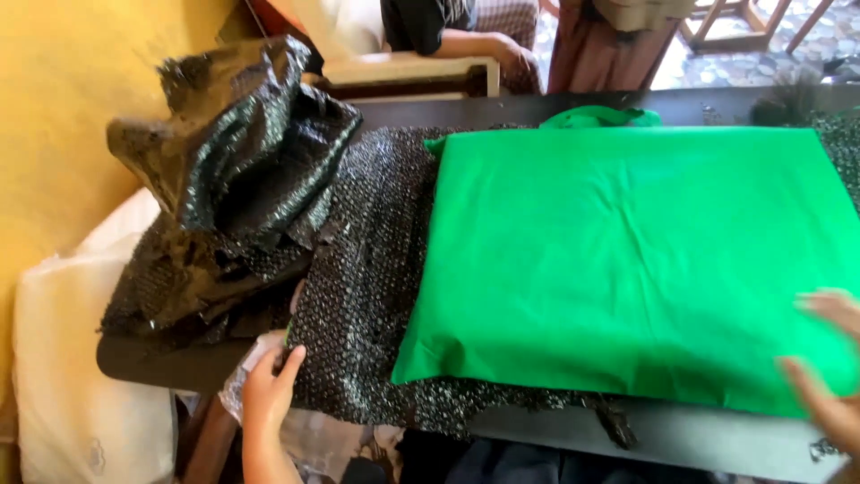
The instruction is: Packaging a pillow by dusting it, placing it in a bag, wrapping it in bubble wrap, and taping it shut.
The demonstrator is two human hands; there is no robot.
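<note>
Dark table [699, 439], green bag [627, 260], black wrap [358, 296]

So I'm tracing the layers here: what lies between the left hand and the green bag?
In the head view, only black bubble wrap spans from the left hand at its near edge to the green bag lying on it.

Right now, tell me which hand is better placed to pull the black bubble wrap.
Left. The left hand already touches the bubble wrap's near edge; the right hand lies on the green bag.
</note>
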